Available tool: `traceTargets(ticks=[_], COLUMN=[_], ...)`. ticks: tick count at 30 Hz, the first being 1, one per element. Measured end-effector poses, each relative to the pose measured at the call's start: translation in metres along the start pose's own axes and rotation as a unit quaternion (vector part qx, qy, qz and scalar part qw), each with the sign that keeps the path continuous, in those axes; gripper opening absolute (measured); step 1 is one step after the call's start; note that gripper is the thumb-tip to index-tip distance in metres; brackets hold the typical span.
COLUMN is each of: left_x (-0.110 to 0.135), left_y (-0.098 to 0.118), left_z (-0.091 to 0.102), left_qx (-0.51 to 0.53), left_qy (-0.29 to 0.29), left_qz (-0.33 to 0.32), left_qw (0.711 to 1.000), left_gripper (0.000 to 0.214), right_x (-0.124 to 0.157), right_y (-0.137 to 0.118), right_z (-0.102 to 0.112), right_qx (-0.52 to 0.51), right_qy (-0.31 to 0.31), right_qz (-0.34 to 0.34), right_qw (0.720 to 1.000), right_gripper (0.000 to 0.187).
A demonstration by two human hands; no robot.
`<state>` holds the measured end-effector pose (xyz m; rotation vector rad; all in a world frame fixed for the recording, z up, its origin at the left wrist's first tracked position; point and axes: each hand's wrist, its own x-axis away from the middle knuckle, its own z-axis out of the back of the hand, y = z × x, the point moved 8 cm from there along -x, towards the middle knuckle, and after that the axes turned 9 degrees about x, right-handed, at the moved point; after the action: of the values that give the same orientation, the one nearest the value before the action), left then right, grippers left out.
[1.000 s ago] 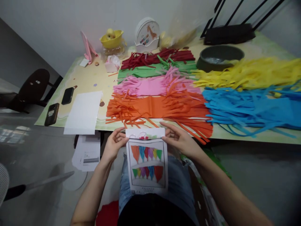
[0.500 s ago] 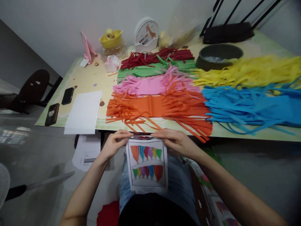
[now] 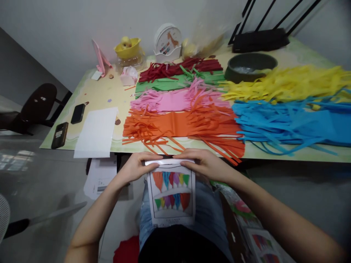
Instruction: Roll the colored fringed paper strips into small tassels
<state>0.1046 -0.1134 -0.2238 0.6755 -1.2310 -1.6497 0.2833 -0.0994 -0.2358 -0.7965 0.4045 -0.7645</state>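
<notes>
A printed sheet (image 3: 171, 197) with two rows of coloured pennants lies on my lap, its top edge folded over. My left hand (image 3: 135, 167) pinches the top left of that fold, fingers closed on the paper. My right hand (image 3: 204, 163) presses and grips the top right of the fold. Both hands sit just below the near edge of the table (image 3: 104, 91). Straight ahead on it lies fringed orange paper (image 3: 181, 126), with pink paper (image 3: 175, 100), green paper (image 3: 170, 84) and dark red strips (image 3: 175, 67) behind it.
Blue fringed paper (image 3: 290, 124) and yellow fringed paper (image 3: 287, 82) fill the right side, by a dark bowl (image 3: 249, 65). A white sheet (image 3: 95, 131) and two phones (image 3: 59, 134) lie at the left. A clock (image 3: 167, 42), yellow bowl (image 3: 126, 47) and chair (image 3: 35, 106) stand further off.
The top flap of the sheet has been folded down over the small clips that showed earlier. Both hands slid inward along the fold and now press it.
</notes>
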Motion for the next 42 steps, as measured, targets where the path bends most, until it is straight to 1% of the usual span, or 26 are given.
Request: traceTargets(ticks=[4, 11, 14, 16, 19, 23, 25, 27, 30, 32, 35, 38, 42], left_x=[-0.004, -0.003, -0.002, -0.003, -0.004, -0.008, -0.008, -0.008, -0.004, -0.001, 0.007, 0.015, 0.024], left_y=[0.007, 0.010, 0.009, 0.006, 0.006, 0.014, 0.014, 0.012, 0.011, 0.011, 0.012, 0.012, 0.005], left_z=[-0.001, -0.004, -0.005, -0.006, -0.007, -0.008, -0.010, -0.011, -0.012, -0.013, -0.013, -0.014, -0.014], left_qx=[-0.022, -0.005, 0.013, 0.024, 0.027, 0.012, 0.006, 0.001, 0.006, 0.013, 0.014, 0.009, 0.026], left_qy=[-0.024, -0.057, -0.073, -0.086, -0.094, -0.097, -0.098, -0.091, -0.080, -0.074, -0.072, -0.064, -0.012], left_qz=[-0.004, 0.009, 0.028, 0.053, 0.079, 0.040, 0.033, 0.029, 0.000, -0.022, -0.034, -0.025, 0.014], left_qw=[0.999, 0.998, 0.997, 0.995, 0.992, 0.994, 0.995, 0.995, 0.997, 0.997, 0.997, 0.998, 0.999], left_gripper=[0.026, 0.027, 0.027, 0.028, 0.029, 0.027, 0.028, 0.029, 0.029, 0.028, 0.030, 0.032, 0.031], right_x=[-0.003, 0.000, 0.003, 0.004, 0.004, 0.004, 0.004, 0.005, 0.005, 0.007, 0.010, 0.013, 0.017], right_y=[-0.005, -0.014, -0.013, -0.012, -0.009, -0.007, -0.005, -0.004, -0.003, -0.002, 0.001, 0.004, 0.006], right_z=[0.007, 0.012, 0.009, 0.006, 0.006, 0.006, 0.005, 0.005, 0.005, 0.004, 0.001, 0.000, 0.002], right_qx=[0.008, -0.017, -0.040, -0.049, -0.055, -0.061, -0.065, -0.070, -0.073, -0.070, -0.070, -0.085, -0.108], right_qy=[-0.012, -0.042, -0.061, -0.073, -0.079, -0.080, -0.080, -0.076, -0.074, -0.082, -0.104, -0.108, -0.082], right_qz=[-0.002, 0.007, 0.006, -0.001, -0.009, -0.015, -0.020, -0.022, -0.021, -0.025, -0.036, -0.050, -0.061], right_qw=[1.000, 0.999, 0.997, 0.996, 0.995, 0.995, 0.994, 0.994, 0.994, 0.994, 0.991, 0.989, 0.989], right_gripper=[0.030, 0.030, 0.032, 0.034, 0.035, 0.034, 0.034, 0.034, 0.035, 0.036, 0.040, 0.040, 0.036])
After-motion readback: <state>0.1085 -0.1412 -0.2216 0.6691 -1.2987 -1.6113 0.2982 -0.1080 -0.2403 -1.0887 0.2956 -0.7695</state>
